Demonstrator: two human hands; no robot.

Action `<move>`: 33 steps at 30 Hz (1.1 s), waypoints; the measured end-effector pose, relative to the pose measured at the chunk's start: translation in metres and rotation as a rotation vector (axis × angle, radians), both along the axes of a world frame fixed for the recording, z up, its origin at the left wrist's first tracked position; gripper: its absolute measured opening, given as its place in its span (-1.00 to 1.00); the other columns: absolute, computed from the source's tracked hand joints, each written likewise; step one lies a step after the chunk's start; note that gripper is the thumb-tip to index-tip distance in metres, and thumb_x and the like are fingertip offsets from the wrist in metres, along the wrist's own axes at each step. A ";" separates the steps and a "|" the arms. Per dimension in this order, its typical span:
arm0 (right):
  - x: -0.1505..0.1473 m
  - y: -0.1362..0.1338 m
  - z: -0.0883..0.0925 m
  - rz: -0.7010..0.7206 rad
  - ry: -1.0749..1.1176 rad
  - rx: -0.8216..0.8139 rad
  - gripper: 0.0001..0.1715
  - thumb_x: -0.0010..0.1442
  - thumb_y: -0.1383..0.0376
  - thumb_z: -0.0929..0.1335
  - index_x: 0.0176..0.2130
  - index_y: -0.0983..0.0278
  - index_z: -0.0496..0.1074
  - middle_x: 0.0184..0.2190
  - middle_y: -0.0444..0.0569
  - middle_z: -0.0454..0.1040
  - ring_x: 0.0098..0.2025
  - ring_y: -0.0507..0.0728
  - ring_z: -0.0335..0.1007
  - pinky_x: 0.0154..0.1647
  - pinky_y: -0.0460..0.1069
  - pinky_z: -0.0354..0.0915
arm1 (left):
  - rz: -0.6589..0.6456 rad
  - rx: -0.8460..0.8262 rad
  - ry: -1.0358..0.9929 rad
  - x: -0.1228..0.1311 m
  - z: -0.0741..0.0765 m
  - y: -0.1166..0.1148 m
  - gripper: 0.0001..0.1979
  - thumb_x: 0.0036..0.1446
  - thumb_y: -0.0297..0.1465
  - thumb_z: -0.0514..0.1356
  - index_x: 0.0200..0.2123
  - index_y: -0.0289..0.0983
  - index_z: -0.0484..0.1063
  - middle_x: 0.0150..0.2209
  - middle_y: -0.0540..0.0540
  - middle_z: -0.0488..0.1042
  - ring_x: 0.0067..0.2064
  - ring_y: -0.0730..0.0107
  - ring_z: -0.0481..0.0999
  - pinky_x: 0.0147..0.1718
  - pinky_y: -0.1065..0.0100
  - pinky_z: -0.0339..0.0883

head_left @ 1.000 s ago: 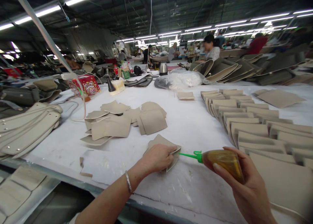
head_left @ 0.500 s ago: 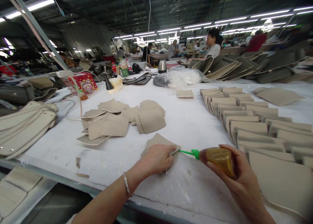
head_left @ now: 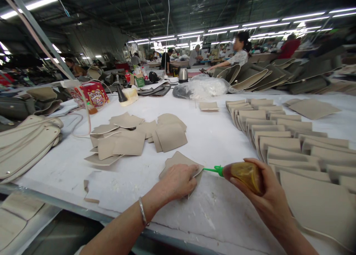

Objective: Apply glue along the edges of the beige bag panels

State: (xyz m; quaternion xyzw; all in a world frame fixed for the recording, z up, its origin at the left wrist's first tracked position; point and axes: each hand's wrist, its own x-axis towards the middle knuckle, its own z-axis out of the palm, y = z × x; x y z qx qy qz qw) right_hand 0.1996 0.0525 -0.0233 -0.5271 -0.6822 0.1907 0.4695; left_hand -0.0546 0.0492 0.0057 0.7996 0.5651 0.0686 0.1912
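My left hand (head_left: 179,180) is closed on a beige leather piece (head_left: 178,159) lying on the white table, its fingers near the piece's right corner. A second layer shows under that corner; whether the two are joined I cannot tell. In my right hand (head_left: 268,190) is a glue bottle (head_left: 243,175) with amber contents, tipped sideways. Its thin green nozzle (head_left: 213,169) points left, and the tip meets the edge of the leather piece by my left fingertips. Part of the piece is hidden under my left hand.
Loose beige leather pieces (head_left: 129,141) lie to the left. Overlapping rows of folded pieces (head_left: 279,143) fill the right side. Farther back are a plastic bag (head_left: 208,86), a metal kettle (head_left: 183,75) and a red box (head_left: 94,93). A person (head_left: 240,54) sits beyond the table.
The view has shifted slightly. My right hand and the bottle have come a little to the left; the nozzle tip stays at the leather's corner. My left hand keeps its hold.
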 end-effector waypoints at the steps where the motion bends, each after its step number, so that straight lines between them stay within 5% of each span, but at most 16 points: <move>1: 0.000 -0.001 0.000 -0.006 -0.009 0.012 -0.35 0.12 -0.12 0.46 0.07 0.11 0.31 -0.08 -0.07 0.38 -0.17 0.25 0.37 -0.15 0.07 0.28 | 0.000 0.001 -0.002 0.000 0.000 0.000 -0.49 0.13 -0.42 0.03 0.15 -0.15 0.41 -0.08 -0.17 0.56 -0.09 -0.05 0.55 -0.13 0.11 0.42; 33: -0.010 -0.004 0.006 -0.089 0.046 -0.033 -0.35 0.09 -0.14 0.47 0.02 0.15 0.35 -0.17 -0.08 0.43 -0.22 0.23 0.38 -0.24 0.04 0.31 | 0.001 -0.035 -0.090 -0.003 -0.009 0.002 -0.47 0.10 -0.39 0.10 0.18 -0.21 0.39 -0.10 -0.15 0.55 -0.08 0.03 0.53 -0.08 0.16 0.40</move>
